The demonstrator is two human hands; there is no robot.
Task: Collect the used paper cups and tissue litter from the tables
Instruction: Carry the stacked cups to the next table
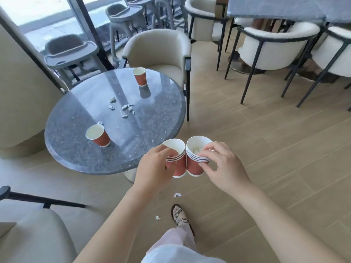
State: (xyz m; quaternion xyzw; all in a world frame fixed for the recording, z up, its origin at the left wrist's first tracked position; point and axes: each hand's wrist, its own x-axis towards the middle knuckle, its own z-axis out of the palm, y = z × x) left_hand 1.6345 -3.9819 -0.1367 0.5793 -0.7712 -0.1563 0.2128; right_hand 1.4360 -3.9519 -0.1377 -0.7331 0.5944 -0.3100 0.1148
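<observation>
round table [79, 149] left of middle, two cups still standing on it | near cup [98, 136], far cup [140, 76] up top | left hand [153, 168] grips one cup stack [178, 162], right hand [224, 166] grips other stack [195, 160], bottom middle | best: slide stacks together, freeing a hand | tissue bits [123, 110] mid-table, pinch last

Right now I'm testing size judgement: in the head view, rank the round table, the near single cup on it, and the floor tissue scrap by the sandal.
1. Round table
2. Near single cup
3. Floor tissue scrap

Differences are plain despite camera distance.
</observation>
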